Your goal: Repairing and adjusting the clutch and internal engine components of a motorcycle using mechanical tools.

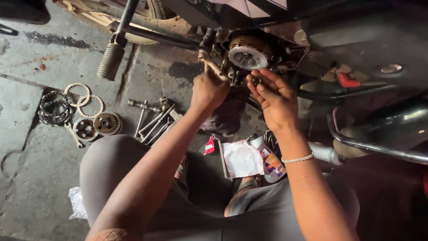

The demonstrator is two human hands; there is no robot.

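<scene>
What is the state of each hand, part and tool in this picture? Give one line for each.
Left hand: closed around a tool at the engine.
Right hand: fingers spread, fingertips at the engine.
Engine: side cover off, round hub exposed.
Clutch plates: removed, lying flat on the floor.
Wrenches: lying loose on the floor.
Bottle: lying on its side.

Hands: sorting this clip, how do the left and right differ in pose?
The left hand is closed in a grip around a tool handle; the right hand is open, fingers spread. Only the right wrist wears a bracelet. Both reach at the engine.
</scene>
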